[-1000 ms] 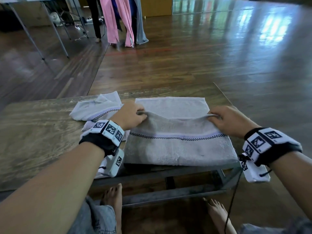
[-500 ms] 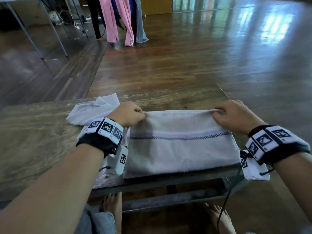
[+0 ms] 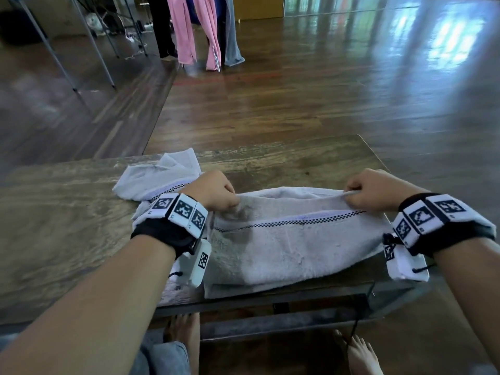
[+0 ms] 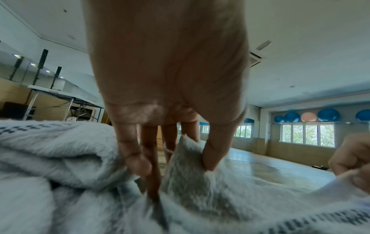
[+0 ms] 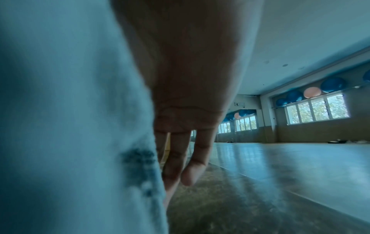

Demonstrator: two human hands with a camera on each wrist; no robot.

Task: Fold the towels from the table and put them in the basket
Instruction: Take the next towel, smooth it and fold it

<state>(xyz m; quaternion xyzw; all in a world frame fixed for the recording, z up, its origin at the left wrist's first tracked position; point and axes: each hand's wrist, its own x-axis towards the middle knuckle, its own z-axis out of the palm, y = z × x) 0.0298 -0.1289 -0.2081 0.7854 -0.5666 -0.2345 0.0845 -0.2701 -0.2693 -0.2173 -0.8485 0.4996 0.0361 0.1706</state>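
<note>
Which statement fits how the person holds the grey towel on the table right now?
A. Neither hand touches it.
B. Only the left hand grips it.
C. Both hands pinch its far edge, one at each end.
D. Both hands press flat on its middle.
C: in the head view the left hand and the right hand each pinch one end of the far edge of the grey towel.
</note>
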